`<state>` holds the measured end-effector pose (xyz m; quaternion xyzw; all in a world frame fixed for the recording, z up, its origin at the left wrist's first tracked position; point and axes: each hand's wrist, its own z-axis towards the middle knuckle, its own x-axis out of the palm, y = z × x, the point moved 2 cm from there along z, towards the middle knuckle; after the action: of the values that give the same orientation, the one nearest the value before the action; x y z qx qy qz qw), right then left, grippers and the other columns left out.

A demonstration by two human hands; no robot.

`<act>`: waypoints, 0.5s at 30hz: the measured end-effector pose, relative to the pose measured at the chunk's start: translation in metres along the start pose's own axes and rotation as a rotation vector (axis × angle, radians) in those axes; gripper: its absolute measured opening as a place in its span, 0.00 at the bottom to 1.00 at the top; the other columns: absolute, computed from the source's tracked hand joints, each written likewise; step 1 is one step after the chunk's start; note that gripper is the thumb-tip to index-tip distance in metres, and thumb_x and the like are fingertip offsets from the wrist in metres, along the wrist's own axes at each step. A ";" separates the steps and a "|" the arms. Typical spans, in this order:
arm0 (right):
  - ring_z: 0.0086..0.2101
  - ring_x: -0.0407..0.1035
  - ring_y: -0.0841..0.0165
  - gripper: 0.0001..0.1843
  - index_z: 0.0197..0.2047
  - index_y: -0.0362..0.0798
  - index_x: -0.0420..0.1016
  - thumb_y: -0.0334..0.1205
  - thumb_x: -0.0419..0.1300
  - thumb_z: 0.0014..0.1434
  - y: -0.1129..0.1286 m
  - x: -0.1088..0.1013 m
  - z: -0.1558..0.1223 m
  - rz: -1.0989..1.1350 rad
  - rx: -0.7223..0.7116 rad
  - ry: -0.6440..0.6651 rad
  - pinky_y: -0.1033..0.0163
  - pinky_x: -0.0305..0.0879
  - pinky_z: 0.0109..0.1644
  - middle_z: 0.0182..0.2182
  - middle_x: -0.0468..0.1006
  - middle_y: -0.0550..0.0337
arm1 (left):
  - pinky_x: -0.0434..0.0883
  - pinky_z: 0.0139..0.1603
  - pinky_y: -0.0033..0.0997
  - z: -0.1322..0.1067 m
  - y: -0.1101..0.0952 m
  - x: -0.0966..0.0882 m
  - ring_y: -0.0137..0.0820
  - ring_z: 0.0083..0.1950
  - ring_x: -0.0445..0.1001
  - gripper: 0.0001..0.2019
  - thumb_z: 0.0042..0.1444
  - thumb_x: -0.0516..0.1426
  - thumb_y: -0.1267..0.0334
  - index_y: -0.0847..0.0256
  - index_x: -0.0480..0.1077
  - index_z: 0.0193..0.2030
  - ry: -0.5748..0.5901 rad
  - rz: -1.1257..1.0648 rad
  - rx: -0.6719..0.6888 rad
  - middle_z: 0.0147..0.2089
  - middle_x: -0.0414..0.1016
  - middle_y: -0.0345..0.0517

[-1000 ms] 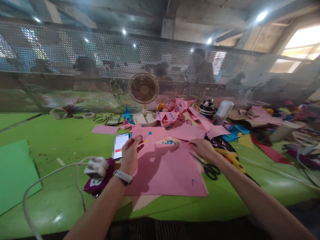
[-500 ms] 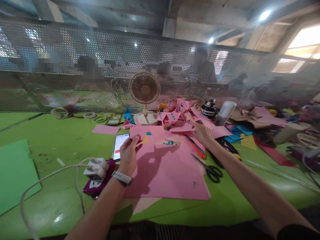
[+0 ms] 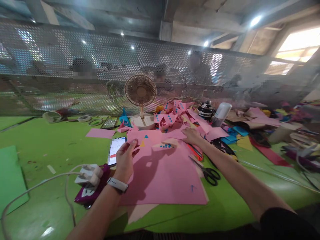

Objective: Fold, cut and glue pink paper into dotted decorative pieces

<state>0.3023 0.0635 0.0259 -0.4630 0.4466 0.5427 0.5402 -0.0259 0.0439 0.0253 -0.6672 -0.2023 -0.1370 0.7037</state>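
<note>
My left hand (image 3: 125, 159), with a white watch band, is closed in a pinch on a pink paper piece (image 3: 149, 144) beside a small yellow triangle (image 3: 142, 143). Just above lies a small blue triangle (image 3: 146, 136). Under both is a large pink sheet (image 3: 170, 183). My right hand (image 3: 192, 136) is at the near edge of the pink paper scraps (image 3: 166, 118), fingers bent down and together; what they grip, if anything, is hidden. To its left, blue pieces (image 3: 167, 146) rest on a beige paper. Below my right hand are a red-and-black tool (image 3: 195, 152) and black-handled scissors (image 3: 211, 176).
A fan (image 3: 140, 90) stands at the back before a perforated metal screen (image 3: 100, 90), with people behind it. A phone (image 3: 116, 150) and a white plug adapter (image 3: 89, 176) with a cable lie left. A bottle (image 3: 222, 113) stands behind the right forearm.
My right hand has moved left and down from the scrap pile toward the blue pieces. My left hand keeps its pinch. The whole view has shifted slightly.
</note>
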 end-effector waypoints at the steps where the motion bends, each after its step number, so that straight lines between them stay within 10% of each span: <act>1: 0.49 0.63 0.56 0.22 0.51 0.43 0.70 0.39 0.59 0.53 0.000 0.001 0.003 0.003 0.017 -0.018 0.56 0.55 0.53 0.48 0.70 0.45 | 0.68 0.35 0.24 0.000 0.000 0.000 0.27 0.36 0.72 0.12 0.38 0.67 0.60 0.61 0.73 0.29 0.003 0.001 -0.002 0.33 0.74 0.40; 8: 0.46 0.69 0.60 0.20 0.48 0.46 0.73 0.38 0.63 0.49 -0.023 -0.003 0.014 0.137 0.010 -0.044 0.61 0.62 0.48 0.46 0.76 0.51 | 0.68 0.35 0.24 -0.001 0.000 0.002 0.26 0.35 0.72 0.14 0.37 0.68 0.60 0.61 0.74 0.31 0.009 -0.004 -0.030 0.34 0.74 0.41; 15: 0.36 0.72 0.66 0.17 0.46 0.46 0.75 0.45 0.56 0.57 -0.049 -0.056 -0.013 0.275 -0.028 -0.135 0.66 0.64 0.38 0.38 0.79 0.55 | 0.68 0.35 0.24 -0.001 -0.001 0.002 0.26 0.36 0.72 0.13 0.38 0.68 0.61 0.61 0.75 0.31 0.017 0.000 -0.028 0.34 0.74 0.40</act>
<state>0.3512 0.0420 0.0797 -0.3672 0.4610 0.6475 0.4830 -0.0245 0.0428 0.0268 -0.6756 -0.1944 -0.1457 0.6961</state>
